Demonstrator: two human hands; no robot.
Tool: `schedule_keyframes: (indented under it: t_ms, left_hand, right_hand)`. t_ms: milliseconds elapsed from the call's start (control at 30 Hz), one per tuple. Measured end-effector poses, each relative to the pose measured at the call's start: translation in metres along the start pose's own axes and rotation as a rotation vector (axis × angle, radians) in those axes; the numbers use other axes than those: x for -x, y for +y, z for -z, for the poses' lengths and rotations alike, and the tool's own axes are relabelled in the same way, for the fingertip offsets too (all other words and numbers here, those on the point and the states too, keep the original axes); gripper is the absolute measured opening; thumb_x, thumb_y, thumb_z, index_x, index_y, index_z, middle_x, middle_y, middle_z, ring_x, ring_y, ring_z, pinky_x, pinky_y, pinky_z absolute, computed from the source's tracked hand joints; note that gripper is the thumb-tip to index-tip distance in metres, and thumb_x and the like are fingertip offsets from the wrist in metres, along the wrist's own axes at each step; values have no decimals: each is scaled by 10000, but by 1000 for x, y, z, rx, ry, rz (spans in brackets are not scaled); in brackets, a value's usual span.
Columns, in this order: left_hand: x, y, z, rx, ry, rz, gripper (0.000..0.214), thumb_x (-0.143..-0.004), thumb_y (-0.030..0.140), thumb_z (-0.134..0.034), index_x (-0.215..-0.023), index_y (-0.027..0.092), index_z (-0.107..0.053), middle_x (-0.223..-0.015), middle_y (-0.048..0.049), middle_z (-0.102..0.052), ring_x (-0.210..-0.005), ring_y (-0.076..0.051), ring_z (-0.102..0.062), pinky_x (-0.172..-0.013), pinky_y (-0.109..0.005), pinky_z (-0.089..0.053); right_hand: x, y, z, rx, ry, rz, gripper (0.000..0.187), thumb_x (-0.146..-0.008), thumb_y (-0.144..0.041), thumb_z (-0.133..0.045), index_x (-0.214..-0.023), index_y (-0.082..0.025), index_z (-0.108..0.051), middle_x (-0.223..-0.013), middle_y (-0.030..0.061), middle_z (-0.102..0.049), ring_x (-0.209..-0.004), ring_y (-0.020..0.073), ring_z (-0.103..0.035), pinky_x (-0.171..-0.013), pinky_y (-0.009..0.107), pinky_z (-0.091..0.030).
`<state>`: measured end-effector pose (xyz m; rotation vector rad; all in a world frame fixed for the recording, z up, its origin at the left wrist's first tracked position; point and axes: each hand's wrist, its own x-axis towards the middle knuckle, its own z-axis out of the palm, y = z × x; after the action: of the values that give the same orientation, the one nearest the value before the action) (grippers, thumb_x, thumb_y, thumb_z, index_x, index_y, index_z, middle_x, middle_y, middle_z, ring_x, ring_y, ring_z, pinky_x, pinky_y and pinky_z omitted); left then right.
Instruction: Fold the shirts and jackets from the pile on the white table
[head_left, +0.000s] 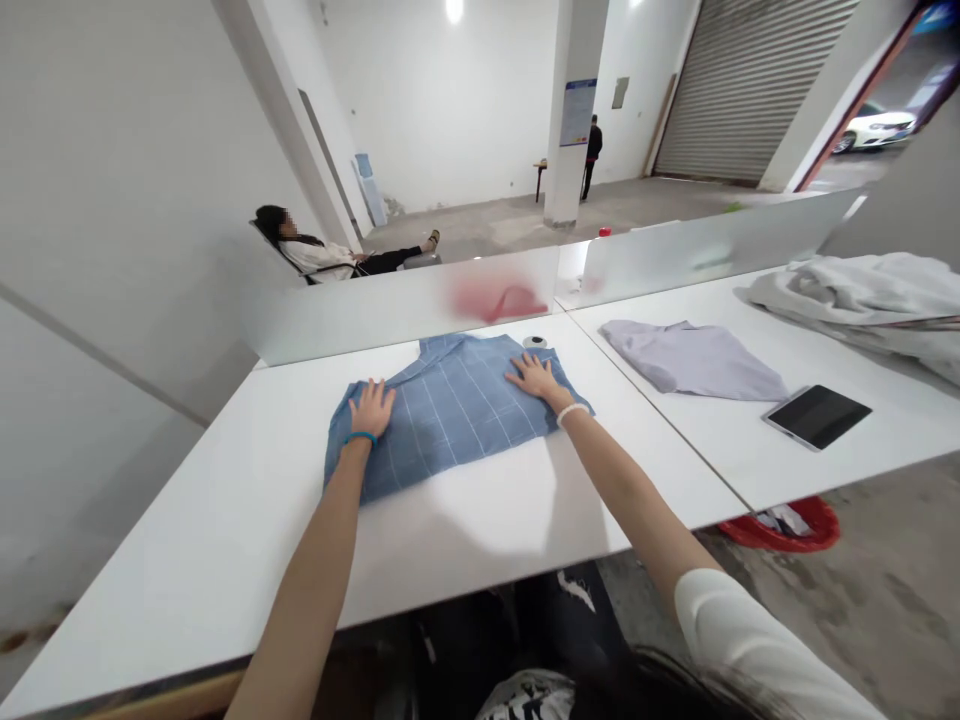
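Note:
A blue shirt (457,410) with thin white checked lines lies spread on the white table (247,500), its collar toward the far side. My left hand (371,410) rests flat on the left part of the cloth, fingers spread, a teal band at the wrist. On the right part lies my right hand (536,378), also flat with fingers apart, and a pale beaded bracelet circles that wrist. Just beyond the shirt's far right edge sits a small round white object with a dark centre (535,342).
A frosted divider (360,305) runs along the table's far edge. To the right lie a folded lavender garment (690,358), a tablet (817,416) and a heap of whitish cloth (870,300). A red basket (821,530) stands below. A person (319,255) reclines beyond the divider.

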<state>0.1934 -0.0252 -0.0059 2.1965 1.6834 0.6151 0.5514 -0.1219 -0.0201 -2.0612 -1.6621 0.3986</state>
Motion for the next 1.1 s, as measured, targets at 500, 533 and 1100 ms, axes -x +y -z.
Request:
schedule_keyframes:
  t_ms: [500, 533, 1100]
  left_hand:
    - [31, -38, -3, -244, 54, 77, 507, -854, 317, -405, -1286, 66, -489, -1422, -207, -403, -1303, -306, -385, -1052, -434, -333]
    - [41, -45, 5, -257, 90, 128, 502, -836, 316, -421, -1260, 61, -509, -1397, -225, -424, -1278, -336, -406, -1017, -462, -363]
    - [49, -57, 42, 106, 229, 356, 295, -834, 351, -418, -1007, 163, -567, -854, -92, -652, -817, -218, -613, -765, -321, -477]
  right_hand:
    - [19, 37, -1, 171, 161, -283, 484, -964, -342, -307, -1346, -54, -384, -1249, 225, -533, -1121, 280, -530, -903, 346, -396]
    - [21, 41, 4, 164, 127, -281, 490, -953, -380, -352, -1307, -52, -436, -1192, 221, -576, -1072, 286, -562, -860, 340, -418]
    - [67, 58, 36, 95, 54, -182, 272, -917, -334, -433, -867, -145, -622, -903, 115, -675, -837, 204, -601, -691, 250, -379]
